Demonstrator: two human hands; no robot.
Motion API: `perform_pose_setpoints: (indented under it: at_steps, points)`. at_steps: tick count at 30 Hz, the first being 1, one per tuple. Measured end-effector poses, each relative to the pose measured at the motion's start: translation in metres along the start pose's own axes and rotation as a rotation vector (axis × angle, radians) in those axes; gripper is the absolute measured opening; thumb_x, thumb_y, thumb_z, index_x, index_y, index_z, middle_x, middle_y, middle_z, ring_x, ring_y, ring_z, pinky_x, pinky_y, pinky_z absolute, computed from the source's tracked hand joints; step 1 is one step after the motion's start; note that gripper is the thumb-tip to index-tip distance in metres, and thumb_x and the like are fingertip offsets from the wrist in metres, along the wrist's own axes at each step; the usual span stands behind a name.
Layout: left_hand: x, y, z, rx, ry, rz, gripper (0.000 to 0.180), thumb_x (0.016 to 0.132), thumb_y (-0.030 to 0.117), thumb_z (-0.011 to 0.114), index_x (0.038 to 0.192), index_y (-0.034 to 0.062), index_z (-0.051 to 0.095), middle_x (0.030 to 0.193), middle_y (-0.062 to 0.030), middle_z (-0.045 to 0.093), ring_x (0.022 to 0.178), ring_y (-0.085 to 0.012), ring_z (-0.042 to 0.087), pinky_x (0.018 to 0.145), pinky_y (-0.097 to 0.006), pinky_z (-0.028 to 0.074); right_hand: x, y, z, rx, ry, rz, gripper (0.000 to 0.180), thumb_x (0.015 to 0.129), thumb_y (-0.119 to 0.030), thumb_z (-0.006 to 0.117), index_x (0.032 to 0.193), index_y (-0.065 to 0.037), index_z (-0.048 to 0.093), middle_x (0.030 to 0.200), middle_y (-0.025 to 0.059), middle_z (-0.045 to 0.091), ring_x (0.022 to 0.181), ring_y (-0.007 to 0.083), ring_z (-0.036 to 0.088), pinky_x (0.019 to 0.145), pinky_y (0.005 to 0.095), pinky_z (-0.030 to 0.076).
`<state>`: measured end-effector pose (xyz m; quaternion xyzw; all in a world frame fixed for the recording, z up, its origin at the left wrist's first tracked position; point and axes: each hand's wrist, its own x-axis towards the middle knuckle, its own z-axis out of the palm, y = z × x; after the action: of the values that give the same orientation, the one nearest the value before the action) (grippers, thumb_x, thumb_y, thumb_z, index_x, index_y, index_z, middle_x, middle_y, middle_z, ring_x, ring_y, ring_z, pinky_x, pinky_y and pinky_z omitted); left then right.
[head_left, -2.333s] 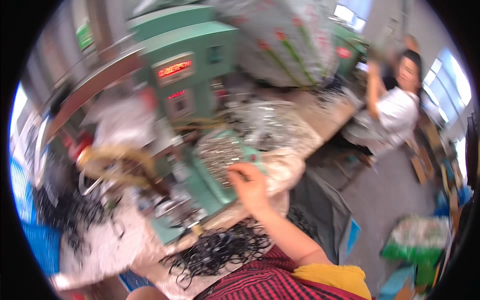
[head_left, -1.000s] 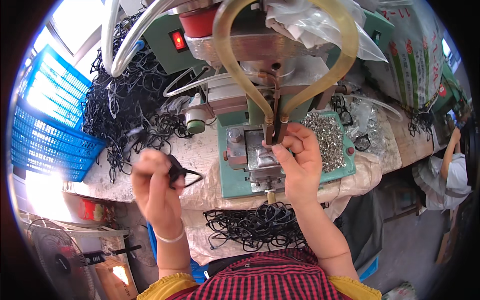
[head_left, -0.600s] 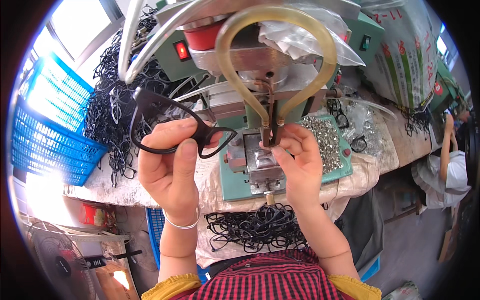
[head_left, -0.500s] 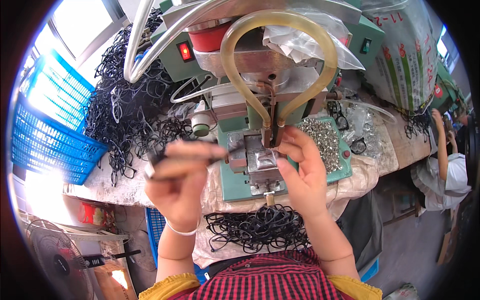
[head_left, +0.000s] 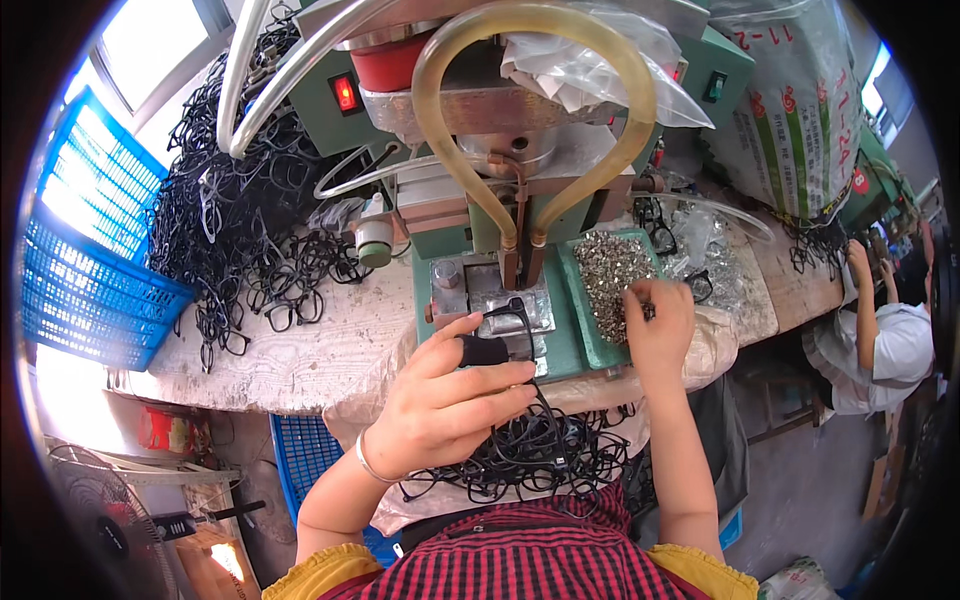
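My left hand (head_left: 425,415) is in front of the machine, with a black eyeglass frame (head_left: 530,338) gripped between thumb and fingers. A black cover (head_left: 483,351) wraps one of its fingers. My right hand (head_left: 663,325) is at the right side of the green tray (head_left: 606,357), fingertips pinched together over its edge. Small shiny metal pieces (head_left: 610,275) fill the tray; whatever lies between those fingertips is hidden. Just beyond the eyeglass frame, two copper-coloured electrode jaws (head_left: 520,265) hang from the green machine (head_left: 435,300), above a metal fixture (head_left: 480,290).
More black eyeglass frames (head_left: 540,450) lie on cloth at my lap. A large heap of them (head_left: 250,170) covers the table's left, beside blue baskets (head_left: 90,280). A yellowish hose (head_left: 432,90) loops above the jaws. A printed sack (head_left: 790,130) stands right; another person (head_left: 870,340) works beyond.
My left hand has come from the machine's left side to its front, bringing the eyeglass frame. My right hand has left the jaws for the tray of metal pieces. The view has shifted slightly.
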<state>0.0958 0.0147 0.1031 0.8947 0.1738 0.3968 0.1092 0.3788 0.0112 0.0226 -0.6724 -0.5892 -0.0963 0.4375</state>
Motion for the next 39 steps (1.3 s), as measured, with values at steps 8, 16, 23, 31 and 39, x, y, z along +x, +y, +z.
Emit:
perform_pose_setpoints:
  at_steps: [8,16,23,31,39]
  points:
    - [0.003,0.001,0.000,-0.038,0.004,-0.027,0.025,0.071,0.006,0.080,0.095,0.0136,0.075,0.100,-0.0019,0.075,0.087,-0.0234,0.065,0.103,-0.051,0.048,0.002,-0.006,0.018,0.008,-0.047,-0.122,0.008,0.076,-0.010,0.074,0.081,-0.010,0.068,0.091,0.0063,0.063,0.093,0.0301,0.059,0.075,0.0421,0.047]
    - [-0.050,0.026,0.015,0.056,0.159,-0.152,0.039,0.074,0.010,0.080,0.110,0.0081,0.067,0.121,-0.0154,0.067,0.111,-0.0352,0.065,0.102,-0.049,0.047,0.022,0.003,0.036,-0.002,-0.075,-0.222,0.009,0.077,-0.007,0.071,0.083,-0.005,0.064,0.092,0.0107,0.066,0.093,0.0333,0.061,0.078,0.0432,0.048]
    - [-0.126,-0.029,-0.071,0.317,0.730,-0.760,0.020,0.090,-0.002,0.060,0.109,-0.0006,0.065,0.122,-0.0133,0.066,0.113,-0.0230,0.061,0.101,-0.034,0.045,-0.004,0.020,0.015,0.164,0.005,0.075,0.008,0.087,-0.006,0.070,0.092,0.000,0.069,0.090,0.0120,0.069,0.087,0.0269,0.064,0.082,0.0350,0.049]
    - [-0.197,-0.175,-0.113,0.803,0.126,-0.950,0.029,0.072,0.005,0.071,0.101,0.0119,0.071,0.127,-0.0187,0.061,0.122,-0.0354,0.052,0.105,-0.043,0.039,0.004,-0.008,0.030,0.370,-0.118,0.210,0.011,0.088,-0.003,0.067,0.097,0.001,0.071,0.091,0.0110,0.070,0.086,0.0225,0.065,0.082,0.0318,0.049]
    - [-0.186,-0.150,-0.037,0.630,0.271,-0.888,0.009,0.081,0.009,0.070,0.089,0.0053,0.070,0.107,-0.0141,0.069,0.096,-0.0347,0.062,0.084,-0.042,0.050,-0.040,0.015,-0.035,0.140,-0.118,0.232,0.015,0.089,0.000,0.065,0.102,0.002,0.070,0.097,0.0095,0.070,0.094,0.0196,0.065,0.089,0.0305,0.049]
